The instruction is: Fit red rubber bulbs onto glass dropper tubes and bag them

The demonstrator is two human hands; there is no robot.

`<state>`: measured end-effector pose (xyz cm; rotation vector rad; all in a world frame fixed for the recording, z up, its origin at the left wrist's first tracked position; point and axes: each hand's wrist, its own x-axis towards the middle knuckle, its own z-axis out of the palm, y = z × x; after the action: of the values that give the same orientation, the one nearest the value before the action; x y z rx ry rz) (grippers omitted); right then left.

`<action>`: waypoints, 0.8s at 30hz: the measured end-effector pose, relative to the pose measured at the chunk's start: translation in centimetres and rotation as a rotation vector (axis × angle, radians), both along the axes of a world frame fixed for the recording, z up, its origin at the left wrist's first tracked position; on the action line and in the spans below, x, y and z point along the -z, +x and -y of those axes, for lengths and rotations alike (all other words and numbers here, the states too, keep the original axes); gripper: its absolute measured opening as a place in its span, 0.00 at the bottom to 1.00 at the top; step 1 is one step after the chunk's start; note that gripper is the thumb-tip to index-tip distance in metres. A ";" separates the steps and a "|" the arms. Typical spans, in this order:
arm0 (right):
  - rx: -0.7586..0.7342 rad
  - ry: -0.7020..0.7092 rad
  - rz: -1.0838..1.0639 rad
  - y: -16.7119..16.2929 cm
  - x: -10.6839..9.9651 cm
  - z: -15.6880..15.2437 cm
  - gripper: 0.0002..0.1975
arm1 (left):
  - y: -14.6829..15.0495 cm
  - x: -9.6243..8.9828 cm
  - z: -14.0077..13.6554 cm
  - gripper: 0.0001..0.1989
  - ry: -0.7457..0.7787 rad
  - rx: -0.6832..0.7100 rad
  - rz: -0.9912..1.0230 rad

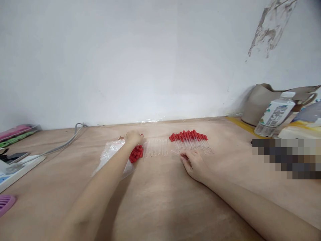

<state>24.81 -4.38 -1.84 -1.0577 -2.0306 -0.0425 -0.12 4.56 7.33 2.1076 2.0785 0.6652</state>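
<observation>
My left hand (133,137) is above a pile of red caps (136,154), its fingers closed, with a bit of red cap (142,135) showing at the fingertips. The pile lies at the mouth of a clear plastic bag (110,152), partly behind my left forearm. To its right, thin clear tubes (155,147) lie side by side in a row. My right hand (197,165) pinches one thin clear tube (175,152), which points left. Just beyond that hand, a row of similar tubes with red caps (188,135) on their far ends lies on the table.
At the right stand a bottle with a white cap (276,113) and a grey-brown bag (255,102). A grey cable (67,144) crosses the left side near a white board (22,172) and a purple slotted object (6,204). A white wall (150,67) closes the table's far edge.
</observation>
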 end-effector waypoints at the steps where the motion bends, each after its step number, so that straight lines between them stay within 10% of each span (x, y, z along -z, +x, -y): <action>1: -0.004 0.003 -0.003 0.0 0.1 0.0 0.05 | 0.1 0.2 0.9 0.14 0.024 0.009 0.004; 10: -0.012 0.041 0.049 -1.0 0.0 0.2 0.11 | 1.0 6.5 10.9 0.08 0.187 0.489 0.182; 24: -0.171 -0.013 0.076 -2.1 -1.2 1.9 0.09 | 1.3 6.8 11.5 0.08 0.152 0.576 0.266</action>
<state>22.74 -6.27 -0.64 -0.8994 -2.1862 0.0197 1.22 -6.98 0.52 2.3726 1.2311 0.9589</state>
